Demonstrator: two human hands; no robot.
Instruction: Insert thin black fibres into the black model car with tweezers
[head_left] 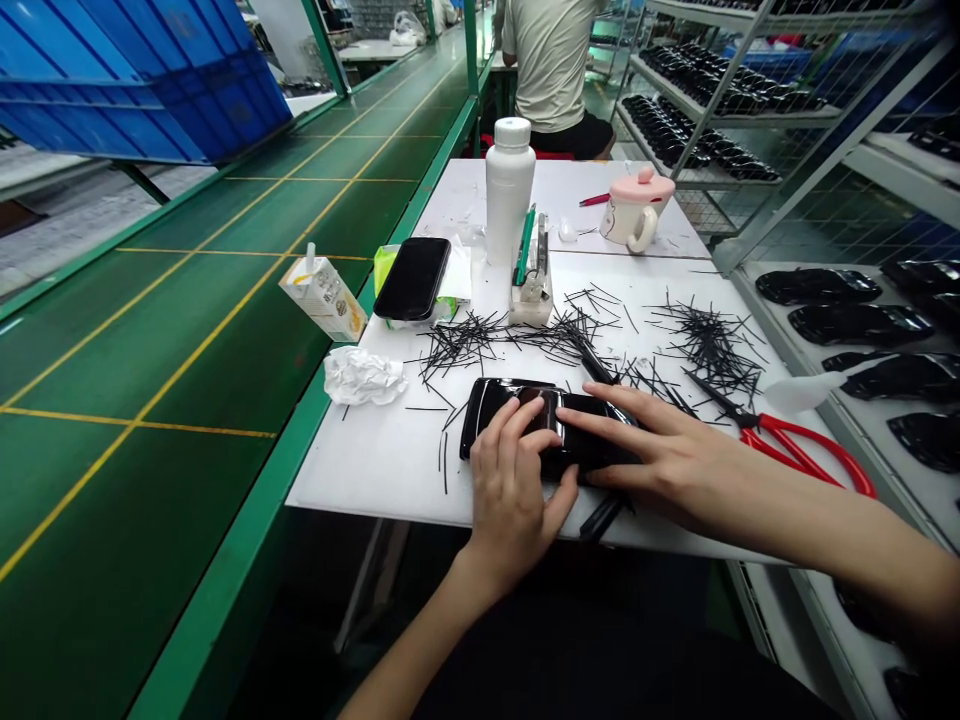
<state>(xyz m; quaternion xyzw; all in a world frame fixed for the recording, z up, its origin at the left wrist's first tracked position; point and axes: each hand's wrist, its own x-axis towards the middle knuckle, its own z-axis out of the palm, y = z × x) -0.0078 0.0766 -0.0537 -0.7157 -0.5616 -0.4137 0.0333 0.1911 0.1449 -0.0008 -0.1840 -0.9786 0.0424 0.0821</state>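
Note:
A glossy black model car body [487, 405] lies near the front edge of the white table, partly covered by my hands. My left hand [510, 480] is closed over its left half, with bent fingers on top and the thumb along the near side. My right hand [660, 450] grips the right half, its fingers reaching across the roof and its thumb low on the near side. Red-handled scissors [799, 450] lie beside my right forearm. Thin black strips [457, 345] are scattered behind the car body, with another heap [709, 345] at the right.
A white bottle [510, 190], a clear holder [531, 300] with pens, a lidded mug [634, 210], a phone [412, 278], a drink carton [326, 300] and crumpled tissue [365, 376] stand around. Left runs a green conveyor [225, 280]; right, racks of car bodies [862, 325]. A person [551, 65] sits ahead.

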